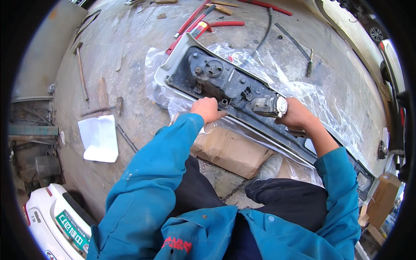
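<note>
A power tool [266,106] is being clasped by the right grip [299,114] over a long dark panel [236,84], bordered by plastic sheeting [292,82] and a cardboard box [232,149]. The left grip [207,109] is being held curled at the panel's near edge; whether anything is being pinched cannot be told.

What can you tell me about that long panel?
The long panel has a pale rim around a black, plastic-looking side facing up, with a round fitting near its upper-left end. It slants from upper left to lower right, clear plastic sheeting around it. The left hand is at its near edge; the right hand holds a tool over it.
</note>
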A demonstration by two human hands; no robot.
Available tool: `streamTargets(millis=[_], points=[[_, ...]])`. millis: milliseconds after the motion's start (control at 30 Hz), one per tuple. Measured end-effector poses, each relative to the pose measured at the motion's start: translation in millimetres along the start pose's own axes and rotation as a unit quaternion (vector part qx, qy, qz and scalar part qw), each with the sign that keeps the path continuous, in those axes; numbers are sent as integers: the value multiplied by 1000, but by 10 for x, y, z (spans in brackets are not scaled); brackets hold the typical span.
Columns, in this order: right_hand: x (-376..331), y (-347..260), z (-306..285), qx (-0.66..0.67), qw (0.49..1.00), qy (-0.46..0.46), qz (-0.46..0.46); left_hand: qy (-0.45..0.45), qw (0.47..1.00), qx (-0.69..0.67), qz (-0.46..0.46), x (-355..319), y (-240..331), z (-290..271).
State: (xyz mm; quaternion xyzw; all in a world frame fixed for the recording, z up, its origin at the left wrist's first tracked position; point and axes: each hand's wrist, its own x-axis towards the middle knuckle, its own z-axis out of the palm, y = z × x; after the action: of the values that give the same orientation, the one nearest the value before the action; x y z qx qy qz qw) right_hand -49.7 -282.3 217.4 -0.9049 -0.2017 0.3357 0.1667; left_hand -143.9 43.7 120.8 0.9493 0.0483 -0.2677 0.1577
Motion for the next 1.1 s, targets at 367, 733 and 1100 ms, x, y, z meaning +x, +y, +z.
streamTargets(millis=[367, 733, 1100], points=[[-263, 387, 27, 126, 992, 31, 2, 240, 960, -107, 101, 122, 397, 209], [-403, 191, -47, 262, 965, -18, 21, 165, 937, -66, 301, -91, 653, 119], [-435, 459, 72, 262, 963, -26, 58, 210, 910, -65, 351, -47, 697, 63]])
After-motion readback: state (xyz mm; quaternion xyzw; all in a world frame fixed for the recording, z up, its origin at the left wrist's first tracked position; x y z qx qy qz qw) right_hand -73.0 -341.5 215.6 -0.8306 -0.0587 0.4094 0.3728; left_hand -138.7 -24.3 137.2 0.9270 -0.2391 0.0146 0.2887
